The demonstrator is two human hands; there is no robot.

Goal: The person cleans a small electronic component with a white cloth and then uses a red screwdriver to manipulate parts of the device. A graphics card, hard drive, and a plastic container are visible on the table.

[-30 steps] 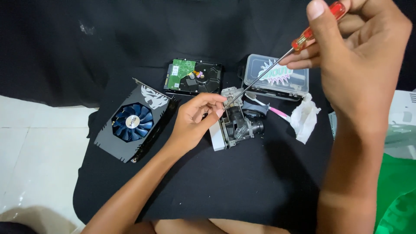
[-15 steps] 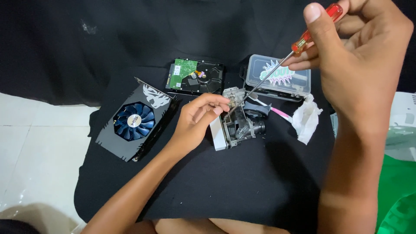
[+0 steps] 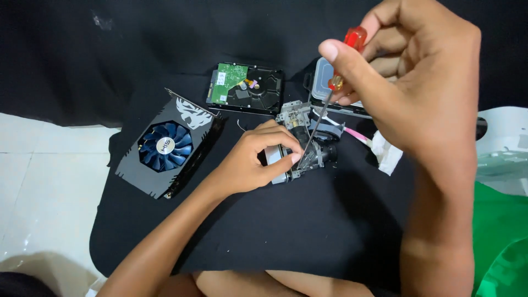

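Centre of the frame: your left hand (image 3: 258, 162) grips the small metal mechanism (image 3: 302, 146) on the black cloth (image 3: 308, 231). Upper right: your right hand (image 3: 418, 93) clasps the red-handled screwdriver (image 3: 335, 88), its tip down on the mechanism. Left of centre lies a graphics card (image 3: 168, 146); above the mechanism, a hard drive (image 3: 246, 88).

I see my left hand (image 3: 258, 162) steadying the small metal assembly (image 3: 305, 146) while my right hand (image 3: 418, 82) sets the red-handled screwdriver (image 3: 330, 99) into it.
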